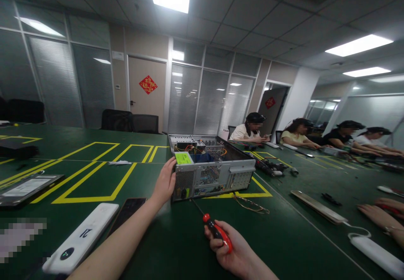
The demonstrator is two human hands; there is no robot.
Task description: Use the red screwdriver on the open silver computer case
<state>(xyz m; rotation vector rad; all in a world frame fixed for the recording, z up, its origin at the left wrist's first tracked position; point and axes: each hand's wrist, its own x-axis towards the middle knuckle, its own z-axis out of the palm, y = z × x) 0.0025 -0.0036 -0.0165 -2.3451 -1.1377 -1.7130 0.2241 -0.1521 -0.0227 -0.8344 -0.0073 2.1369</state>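
An open grey computer case (210,168) lies on the green table (176,242), its rear panel facing me. My left hand (164,184) rests against the case's near left corner, fingers curled around the edge. My right hand (232,248) is closed around the red and black handle of a screwdriver (214,229), whose thin shaft points up toward the bottom edge of the rear panel. Inside the case I see a green-labelled part (183,158) and coloured wires.
A white power bank (82,238) and a dark phone (128,210) lie by my left arm; a tablet (27,187) sits further left. A metal strip (317,206), a white power strip (377,252) and another person's hand (378,217) are at right. Several people sit at the far right.
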